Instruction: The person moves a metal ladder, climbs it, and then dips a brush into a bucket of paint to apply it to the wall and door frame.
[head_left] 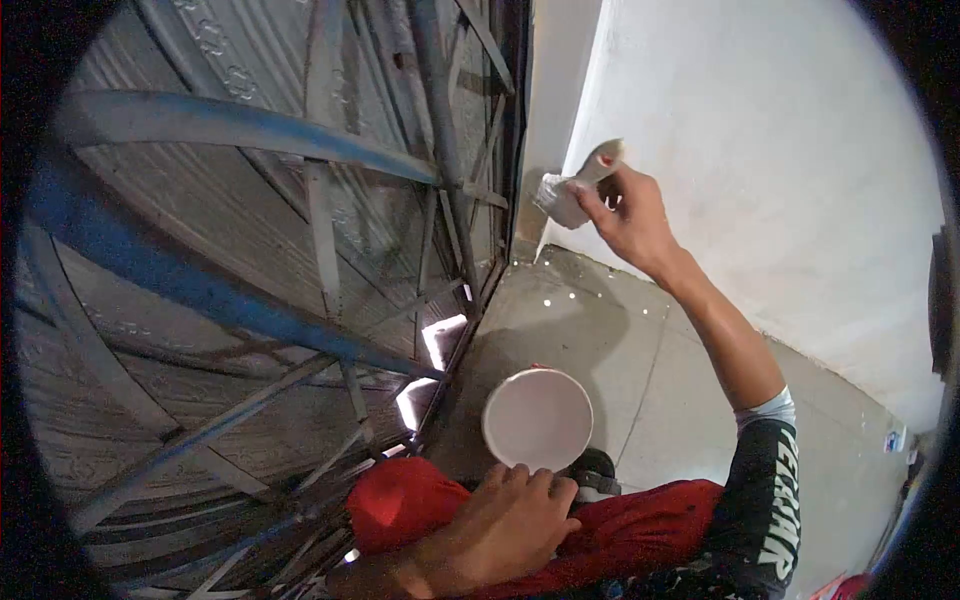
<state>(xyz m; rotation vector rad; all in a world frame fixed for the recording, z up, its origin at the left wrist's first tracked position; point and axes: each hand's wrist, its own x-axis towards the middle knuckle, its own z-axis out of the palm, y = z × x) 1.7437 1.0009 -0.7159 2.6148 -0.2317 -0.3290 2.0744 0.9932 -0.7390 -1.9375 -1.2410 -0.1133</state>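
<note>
In the head view my right hand (630,215) grips the handle of a paint brush (565,200), its wide head coated white and held against the lower wall edge near the corner. Below, a round bucket (538,420) of pale paint stands on the floor by my foot. My left hand (515,520) rests at the bucket's near rim, fingers bent over the edge; whether they grip the rim is partly hidden.
A metal gate (300,340) with blue-grey bars fills the left side. The white wall (760,180) rises at the right. White drops dot the grey tiled floor (690,400). My red-clad legs (650,515) are at the bottom.
</note>
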